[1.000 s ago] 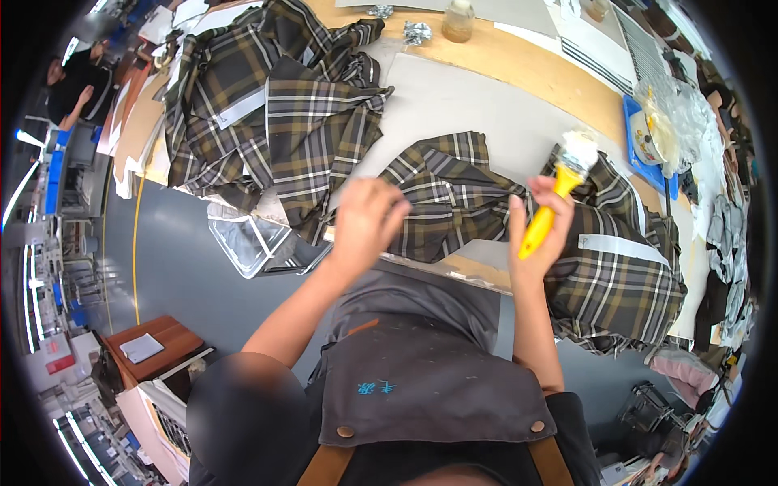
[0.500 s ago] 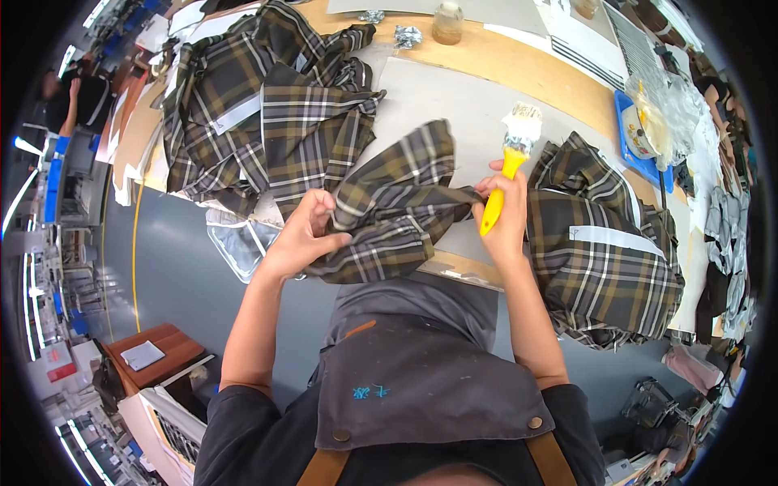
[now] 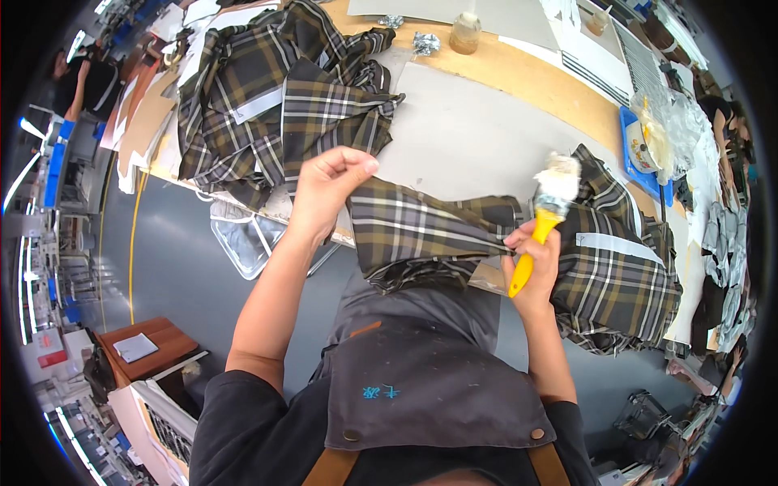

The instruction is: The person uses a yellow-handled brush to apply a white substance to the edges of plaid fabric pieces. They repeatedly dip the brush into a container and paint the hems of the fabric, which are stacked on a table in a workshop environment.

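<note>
A piece of dark plaid cloth (image 3: 421, 231) is stretched between my two hands in front of the apron, over the table's near edge. My left hand (image 3: 324, 190) pinches its upper left corner between thumb and fingers. In my right hand (image 3: 536, 271) is a yellow-handled brush (image 3: 549, 212), bristles up and coated with something white. The fingers of that same hand also grip the cloth's right end. Below, the cloth hangs in bunched folds.
Plaid cloth lies in a heap (image 3: 243, 77) at the left and another pile (image 3: 616, 283) at the right. Between them is a grey board (image 3: 458, 134). Farther back stand a glass jar (image 3: 465, 34), crumpled foil (image 3: 426, 44) and a blue tray (image 3: 636, 170) with a bowl (image 3: 639, 150).
My left hand has risen and drawn the bunched cloth out flatter. My right hand has shifted right and down with the brush, still holding the cloth.
</note>
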The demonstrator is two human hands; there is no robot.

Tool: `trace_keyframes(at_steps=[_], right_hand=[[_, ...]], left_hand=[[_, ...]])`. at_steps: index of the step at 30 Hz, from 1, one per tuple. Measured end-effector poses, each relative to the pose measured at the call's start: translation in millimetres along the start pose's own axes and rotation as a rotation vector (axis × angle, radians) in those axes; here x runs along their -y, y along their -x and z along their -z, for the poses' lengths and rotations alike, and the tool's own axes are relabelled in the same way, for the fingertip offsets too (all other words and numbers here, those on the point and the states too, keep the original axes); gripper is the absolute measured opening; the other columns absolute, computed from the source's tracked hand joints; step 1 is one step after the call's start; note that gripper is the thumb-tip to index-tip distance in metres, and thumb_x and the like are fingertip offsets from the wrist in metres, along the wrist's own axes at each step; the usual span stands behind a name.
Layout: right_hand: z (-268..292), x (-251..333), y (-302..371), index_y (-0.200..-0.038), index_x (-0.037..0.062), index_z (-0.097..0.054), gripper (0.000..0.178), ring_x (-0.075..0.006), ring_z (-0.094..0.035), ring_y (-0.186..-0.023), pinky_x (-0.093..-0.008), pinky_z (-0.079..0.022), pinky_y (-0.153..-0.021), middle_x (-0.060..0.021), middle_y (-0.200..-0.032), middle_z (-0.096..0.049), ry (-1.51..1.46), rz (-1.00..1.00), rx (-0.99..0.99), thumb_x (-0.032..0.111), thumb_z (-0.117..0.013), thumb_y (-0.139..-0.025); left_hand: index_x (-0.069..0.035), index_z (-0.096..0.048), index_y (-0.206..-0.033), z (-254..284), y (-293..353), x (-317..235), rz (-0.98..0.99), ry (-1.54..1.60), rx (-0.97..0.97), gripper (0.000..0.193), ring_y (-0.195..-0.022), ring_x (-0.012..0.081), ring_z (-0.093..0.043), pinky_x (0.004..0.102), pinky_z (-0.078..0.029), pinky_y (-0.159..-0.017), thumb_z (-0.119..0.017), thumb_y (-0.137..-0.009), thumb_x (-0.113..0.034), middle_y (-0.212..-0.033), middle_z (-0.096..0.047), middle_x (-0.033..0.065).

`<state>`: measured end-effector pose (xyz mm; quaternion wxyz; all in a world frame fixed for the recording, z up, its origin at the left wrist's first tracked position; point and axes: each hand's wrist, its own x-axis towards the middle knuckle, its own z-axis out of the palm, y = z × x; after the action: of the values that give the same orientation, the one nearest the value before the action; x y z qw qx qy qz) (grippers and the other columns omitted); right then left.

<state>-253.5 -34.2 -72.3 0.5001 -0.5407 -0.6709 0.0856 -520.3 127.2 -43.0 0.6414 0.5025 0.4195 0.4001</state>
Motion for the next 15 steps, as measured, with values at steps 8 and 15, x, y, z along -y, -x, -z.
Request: trace_keyframes(at_steps=[8, 15], right_hand=[[8.5, 19.4, -4.3, -0.096, 0.0079, -0.043, 0.042, -0.0303, -0.054, -0.092, -0.0400, -0.045, -0.078, -0.0174, -0.101, -0.050, -0.051, -0.063, 0.099, -0.007, -0.065, -0.063], [-20.5, 41.0, -56.1, -0.095, 0.0089, -0.041, 0.040, -0.0275, -0.056, -0.092, -0.0372, -0.046, -0.074, -0.0178, -0.098, -0.053, -0.230, 0.042, 0.082, -0.005, -0.069, -0.070]], left_hand=[[0.003, -0.061, -0.095, -4.8, 39.4, 9.8, 0.214, -0.290, 0.209, 0.019, -0.078, 0.0050, -0.056, 0.0205, -0.047, -0.068, -0.069, -0.078, -0.002, -0.087, -0.061, 0.0018], [0.002, -0.061, -0.091, -50.2, 54.1, -26.8, -0.019, -0.172, 0.449, 0.013, -0.082, 0.0069, -0.052, 0.0212, -0.043, -0.072, -0.066, -0.079, 0.004, -0.089, -0.056, 0.0008]])
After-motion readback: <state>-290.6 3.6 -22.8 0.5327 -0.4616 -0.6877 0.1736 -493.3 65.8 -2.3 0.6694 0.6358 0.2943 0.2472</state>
